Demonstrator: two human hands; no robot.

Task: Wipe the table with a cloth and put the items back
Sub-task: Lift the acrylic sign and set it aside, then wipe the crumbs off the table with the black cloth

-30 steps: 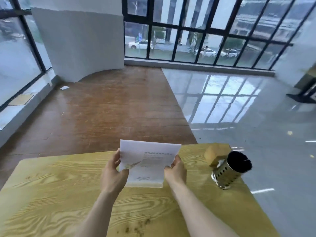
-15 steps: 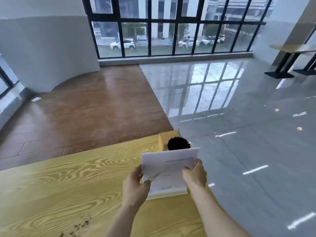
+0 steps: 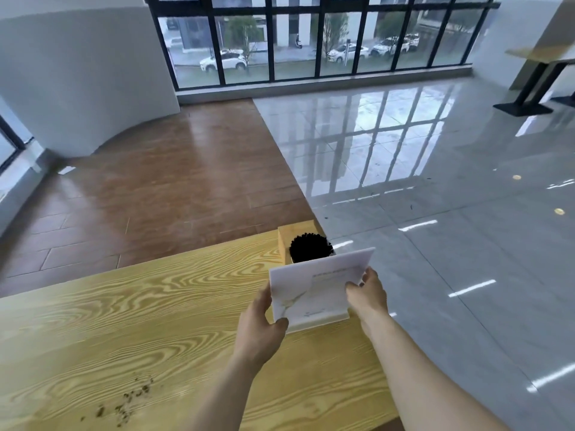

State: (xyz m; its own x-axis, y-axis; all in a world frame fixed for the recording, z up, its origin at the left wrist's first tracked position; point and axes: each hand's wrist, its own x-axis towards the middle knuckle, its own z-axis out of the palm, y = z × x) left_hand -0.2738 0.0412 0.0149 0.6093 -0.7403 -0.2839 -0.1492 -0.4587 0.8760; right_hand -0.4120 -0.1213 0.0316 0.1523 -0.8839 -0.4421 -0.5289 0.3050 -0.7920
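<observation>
**Two hands hold one white sign stand over far-right table corner**

Head view, the only view. One table (image 3: pixel 130 309), yellow wood grain, fills lower left; its right edge runs down to the bottom of the frame.

Hands: two, both bare, forearms coming in from the bottom. Left hand (image 3: pixel 259 321) grips the lower-left edge of the sign stand, thumb on the front face, fingers behind. Right hand (image 3: pixel 368 295) grips its right edge, fingers curled over the front. Both closed on it.

One white sign stand (image 3: pixel 314 290), a flat card with faint printed text, too small to read, and a pale streak mark on the face. It is tilted, top edge leaning away, with a lip along the bottom. Cannot tell whether the base touches the table or sits just above it. It is near the right edge, toward the far-right corner.

Behind the sign stand, far side: one holder of black sticks (image 3: pixel 311 247), only the dark top visible, the rest hidden by the card. Just beside it on the left, one wooden block (image 3: pixel 284 244) at the far corner of the table.

One patch of dark crumbs (image 3: pixel 130 399) on the near-left part of the table, well apart from the hands.

No cloth in view.

Beyond: brown plank floor (image 3: pixel 161 188) left, glossy grey tile floor (image 3: pixel 435 213) right, one second table (image 3: pixel 541 54) at far right.
</observation>
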